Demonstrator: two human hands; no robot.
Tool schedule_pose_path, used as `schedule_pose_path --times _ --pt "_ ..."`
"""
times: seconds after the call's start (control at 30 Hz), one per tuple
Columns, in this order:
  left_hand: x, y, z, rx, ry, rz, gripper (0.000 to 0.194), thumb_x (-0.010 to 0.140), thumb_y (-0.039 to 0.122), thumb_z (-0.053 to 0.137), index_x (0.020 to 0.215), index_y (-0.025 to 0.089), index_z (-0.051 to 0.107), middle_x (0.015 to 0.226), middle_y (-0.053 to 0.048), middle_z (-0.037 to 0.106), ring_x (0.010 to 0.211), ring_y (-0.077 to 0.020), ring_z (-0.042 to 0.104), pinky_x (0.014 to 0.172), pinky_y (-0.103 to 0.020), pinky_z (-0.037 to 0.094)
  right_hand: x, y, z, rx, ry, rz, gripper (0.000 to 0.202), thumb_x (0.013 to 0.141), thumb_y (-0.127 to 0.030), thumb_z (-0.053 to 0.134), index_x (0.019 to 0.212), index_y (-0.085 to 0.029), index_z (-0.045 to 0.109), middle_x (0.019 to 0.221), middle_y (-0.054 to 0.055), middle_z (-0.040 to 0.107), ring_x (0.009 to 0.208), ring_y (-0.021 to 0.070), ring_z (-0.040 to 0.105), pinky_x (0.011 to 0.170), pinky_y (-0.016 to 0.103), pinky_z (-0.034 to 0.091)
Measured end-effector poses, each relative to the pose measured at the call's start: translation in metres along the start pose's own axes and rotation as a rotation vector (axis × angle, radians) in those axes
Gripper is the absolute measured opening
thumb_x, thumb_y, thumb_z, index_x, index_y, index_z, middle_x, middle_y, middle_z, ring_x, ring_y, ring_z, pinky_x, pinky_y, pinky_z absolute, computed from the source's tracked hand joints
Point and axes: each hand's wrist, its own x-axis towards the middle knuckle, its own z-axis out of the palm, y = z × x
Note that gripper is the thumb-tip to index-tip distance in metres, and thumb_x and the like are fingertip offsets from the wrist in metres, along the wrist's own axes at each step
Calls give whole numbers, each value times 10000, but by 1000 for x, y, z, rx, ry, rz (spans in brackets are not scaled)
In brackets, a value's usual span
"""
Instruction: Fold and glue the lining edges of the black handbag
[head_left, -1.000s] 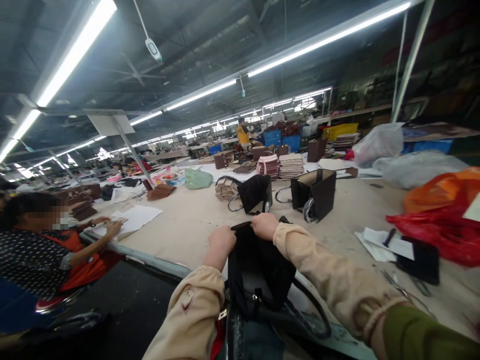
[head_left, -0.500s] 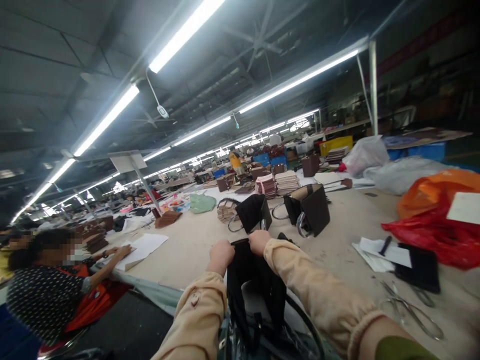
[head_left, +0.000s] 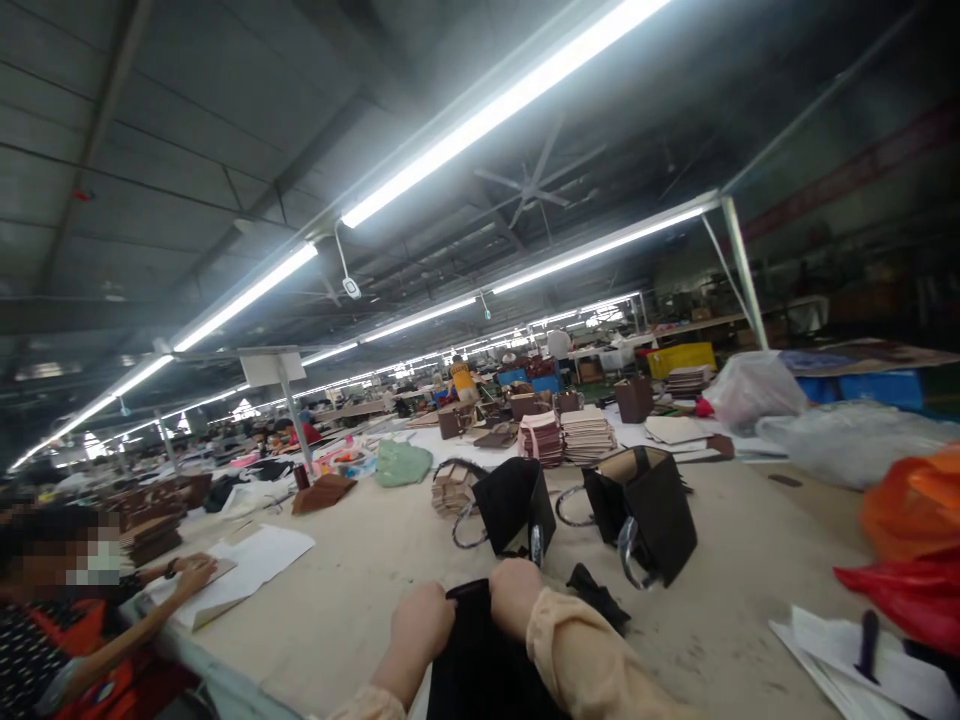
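At the bottom centre, a black handbag [head_left: 480,665] is gripped by its upper edge, its lower part cut off by the frame. My left hand [head_left: 420,628] is closed on the left end of that edge. On the right end, my right hand [head_left: 517,595] is closed too, its forearm in a beige sleeve. Just beyond my hands, a dark handbag [head_left: 501,505] with plastic-wrapped handles lies on the table [head_left: 360,570]. A second dark handbag [head_left: 664,525] stands to its right, its top open. Near my right hand lies a crumpled black piece [head_left: 598,598].
White papers [head_left: 862,660] with a dark tool lie at right, near red and orange plastic bags [head_left: 911,515]. Stacked panels [head_left: 589,435] and a green plastic bag [head_left: 403,463] are farther back. At left, a co-worker's hands [head_left: 196,575] rest by a white sheet [head_left: 247,565].
The view has tilted upward, so the table things and my hands appear lower. Both hands still grip the black handbag's edge. The scissors at right have left the view.
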Motion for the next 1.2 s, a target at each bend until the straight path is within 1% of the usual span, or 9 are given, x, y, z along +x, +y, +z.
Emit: schedule_pose_path --times 0.2,0.37,0.53,0.6,0.67,0.73,0.9,1.03,1.2 --pt "-3 9 1 13 -11 81 343 808 365 437 860 137 688 938 -154 682 921 -267 628 775 -346 461 -7 19 0 -14 -2 23 209 719 -100 531 788 -124 726 802 146 689 854 265 651 743 315 506" --pt "-8 17 -1 -59 -43 126 373 823 382 398 804 161 698 884 -149 693 866 -264 644 736 -347 464 -11 29 6 -10 63 49 251 778 -105 467 791 -120 718 802 153 684 807 269 655 720 334 508" --pt "-9 7 0 -72 -106 93 415 844 390 349 815 161 693 911 -162 688 891 -284 636 763 -374 457 -14 24 14 19 71 25 295 823 -131 421 783 -145 713 764 131 685 768 288 655 692 368 508" --pt "-11 -2 0 -83 -105 79 367 822 416 397 862 180 675 921 -135 687 905 -277 625 772 -367 451 -14 17 13 20 47 49 310 835 -136 408 796 -154 715 786 127 688 787 295 651 704 377 502" --pt "-13 -10 0 -130 -74 78 308 767 389 496 982 214 631 961 -88 675 935 -248 605 801 -336 438 -14 10 11 22 16 75 315 841 -146 403 807 -161 716 806 123 689 804 299 647 713 378 495" --pt "-14 -16 0 -189 -22 121 330 720 306 560 1045 253 591 1012 -45 643 958 -206 578 822 -288 421 -13 3 11 24 6 91 316 843 -157 401 810 -169 715 813 117 689 810 296 644 713 371 490" --pt "-12 -21 3 -298 95 322 109 685 172 588 762 243 617 918 -20 573 923 -169 526 811 -252 395 -11 0 14 27 7 47 304 840 -181 409 765 -192 703 766 90 686 753 259 645 661 321 464" --pt "-11 -22 2 -393 151 396 96 709 149 581 773 220 592 876 -14 548 878 -155 510 777 -258 396 -11 6 13 7 48 -7 291 865 -257 420 757 -179 679 756 95 677 743 239 637 658 303 436" --pt "-7 -19 -2 -367 128 445 72 720 172 605 775 208 577 857 -4 532 867 -149 497 766 -259 388 -11 10 10 15 14 -33 270 864 -280 429 761 -172 654 751 89 671 743 228 634 646 292 416"
